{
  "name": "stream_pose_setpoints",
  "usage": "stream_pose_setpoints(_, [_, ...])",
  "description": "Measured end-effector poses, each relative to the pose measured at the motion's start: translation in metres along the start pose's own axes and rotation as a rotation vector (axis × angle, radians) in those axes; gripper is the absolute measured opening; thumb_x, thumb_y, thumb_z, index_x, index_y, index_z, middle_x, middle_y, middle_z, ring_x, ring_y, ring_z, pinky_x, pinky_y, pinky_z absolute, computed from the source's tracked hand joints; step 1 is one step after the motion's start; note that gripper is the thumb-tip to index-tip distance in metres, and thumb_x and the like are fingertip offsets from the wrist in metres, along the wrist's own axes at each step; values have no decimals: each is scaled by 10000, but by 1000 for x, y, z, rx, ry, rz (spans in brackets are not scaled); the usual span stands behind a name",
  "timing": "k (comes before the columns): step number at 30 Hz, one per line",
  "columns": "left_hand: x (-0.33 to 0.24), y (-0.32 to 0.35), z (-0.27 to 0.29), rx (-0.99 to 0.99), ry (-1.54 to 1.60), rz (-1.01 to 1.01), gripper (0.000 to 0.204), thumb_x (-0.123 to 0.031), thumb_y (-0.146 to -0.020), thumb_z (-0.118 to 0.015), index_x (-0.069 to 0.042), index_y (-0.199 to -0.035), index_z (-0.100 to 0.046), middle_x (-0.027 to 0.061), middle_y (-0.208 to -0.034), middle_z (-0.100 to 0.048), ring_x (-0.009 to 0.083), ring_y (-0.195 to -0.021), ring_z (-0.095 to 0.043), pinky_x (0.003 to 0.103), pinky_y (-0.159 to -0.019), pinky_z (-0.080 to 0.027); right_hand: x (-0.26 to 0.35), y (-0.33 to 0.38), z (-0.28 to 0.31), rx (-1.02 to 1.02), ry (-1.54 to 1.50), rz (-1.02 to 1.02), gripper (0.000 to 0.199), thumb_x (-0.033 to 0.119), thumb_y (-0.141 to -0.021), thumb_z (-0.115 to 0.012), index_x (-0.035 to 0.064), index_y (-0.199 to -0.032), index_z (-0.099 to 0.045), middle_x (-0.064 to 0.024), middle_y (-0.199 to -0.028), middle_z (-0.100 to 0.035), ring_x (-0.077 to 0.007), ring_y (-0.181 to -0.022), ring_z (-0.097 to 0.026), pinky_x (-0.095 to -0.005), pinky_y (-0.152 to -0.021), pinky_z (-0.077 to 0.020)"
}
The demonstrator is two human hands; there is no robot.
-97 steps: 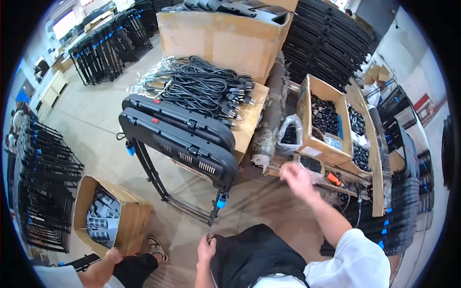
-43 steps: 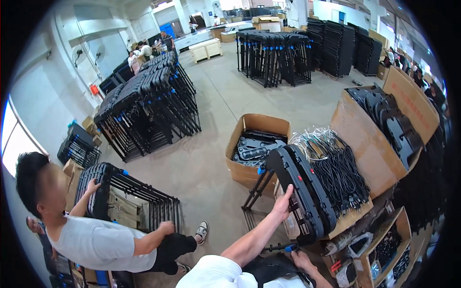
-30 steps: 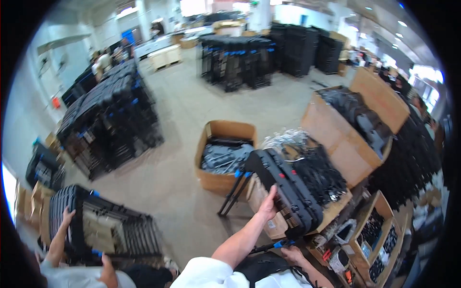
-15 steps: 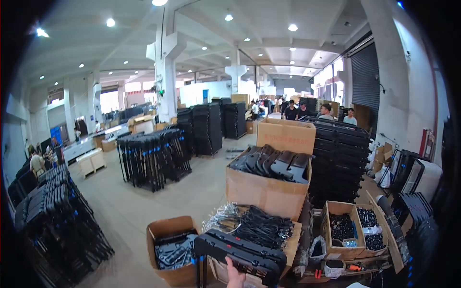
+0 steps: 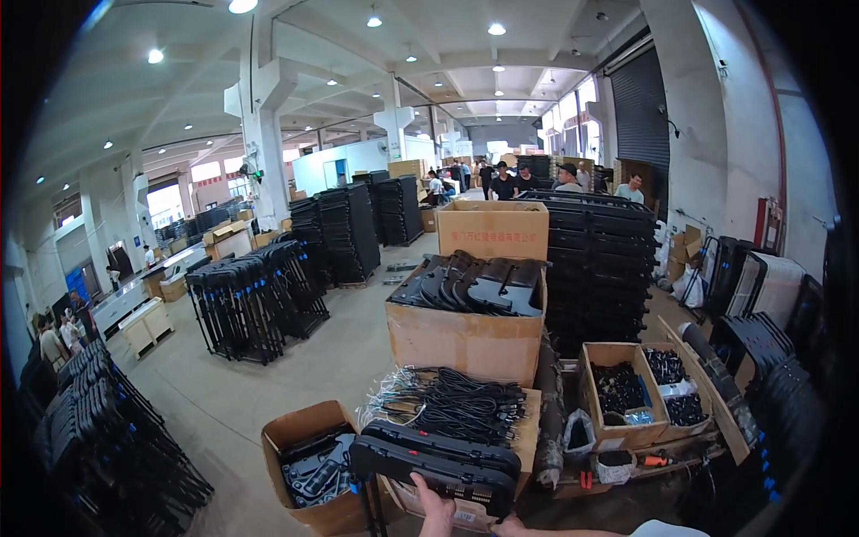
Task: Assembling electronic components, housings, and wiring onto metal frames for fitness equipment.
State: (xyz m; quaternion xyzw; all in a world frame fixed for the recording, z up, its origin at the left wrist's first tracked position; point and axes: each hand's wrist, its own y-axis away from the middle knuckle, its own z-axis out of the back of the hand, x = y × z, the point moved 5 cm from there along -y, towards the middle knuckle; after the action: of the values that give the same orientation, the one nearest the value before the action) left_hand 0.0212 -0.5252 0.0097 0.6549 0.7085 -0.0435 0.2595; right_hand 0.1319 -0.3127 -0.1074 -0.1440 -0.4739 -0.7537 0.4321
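One hand (image 5: 436,508): rising from the lower edge, fingers resting against the near face of the black plastic panel (image 5: 436,461); how far the grip is closing cannot be told, nor which hand it is.
Black plastic panel: long, slotted, lying crosswise at the bottom centre, just in front of the cable bundle (image 5: 452,407).
Cable bundle: black cords in clear wrap, sitting on a cardboard top.
Open brown carton (image 5: 309,452): standing left of the panel, holding black parts.
Small cartons (image 5: 640,398): sitting to the right, holding dark small parts.
Large carton (image 5: 465,327): standing behind the cables, carrying curved black mouldings.
Printed carton (image 5: 492,231): sitting beyond it, brown with dark lettering.
Red wall sign (image 5: 761,234): hanging at far right.
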Motion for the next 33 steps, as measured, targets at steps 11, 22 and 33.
stream_pose_setpoints(11, [-18, 8, 48, -49, -121, 28, 1010, -835, -885, -548, -106, -1570, -412, 109, -1570, -464, 323, -1413, -458, 546, -1203, -332, -17, 11, 7, 200, 153, 102, 979, 647, -730, -821, -9, -1413, -573, -243, -1338, -655, -328, -1293, -614, -397, -1051, -505])
stream_pose_setpoints(22, [42, 123, 111, -86, -833, 458, 747, -533, -1032, -591, -91, -1598, -387, 126, -1514, -517, 263, -1224, -588, 461, -1034, -470, -213, 70, 96, 248, -49, 58, 458, 467, -925, -659, 37, -773, -705, -105, -659, -648, -230, -573, -634, -388, -547, -531])
stream_pose_setpoints(33, [307, 220, 104, 471, -1825, 842, 653, -486, -1051, -584, -75, -1547, -472, 139, -1358, -624, 279, -1085, -651, 464, -910, -516, -565, 288, 445, -1074, -778, -223, 184, 241, -940, -675, 72, -918, -743, -54, -789, -739, -147, -693, -690, -349, -658, -563])
